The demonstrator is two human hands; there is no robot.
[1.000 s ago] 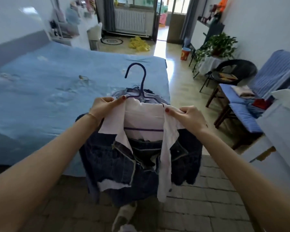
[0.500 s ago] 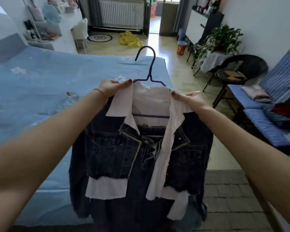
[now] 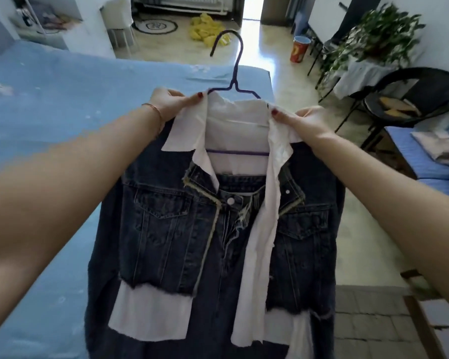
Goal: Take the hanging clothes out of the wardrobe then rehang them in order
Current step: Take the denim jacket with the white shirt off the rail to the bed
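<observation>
1. Dark denim makes up most of the garment set [image 3: 166, 229]: a short denim jacket worn over a white shirt, with denim trousers behind them, all hanging from one purple hanger [image 3: 235, 81].
2. The set is held up in the air, just beside the blue bed [image 3: 49, 104] and above its near corner, so the fabric can hang free and straight instead of lying creased on the cover.
3. The left hand [image 3: 169, 102] pinches the white collar at the left shoulder of the hanger. Its fingers [image 3: 192, 98] are pressed together on the cloth.
4. The right hand [image 3: 301, 120] pinches the collar at the other shoulder in the same way, thumb on top. I judge that the two grips at both ends keep the hanger level and stop the shirt from sliding off the wire.
5. The hook of the hanger points up and away from the person, free of both hands, which seems a good position for putting it on a rail.
6. The wardrobe itself is not in view, so I cannot tell how far it is from the bed.
7. Beyond the bed's far end there are a yellow cloth [image 3: 208, 29] on the floor and a red bucket [image 3: 300, 49]; a plant [image 3: 384, 32] and a black chair [image 3: 415, 97] stand well apart from the bed, on the right side.
8. My judgement: the collar is being arranged on the hanger, and the rehanging is not yet done.
</observation>
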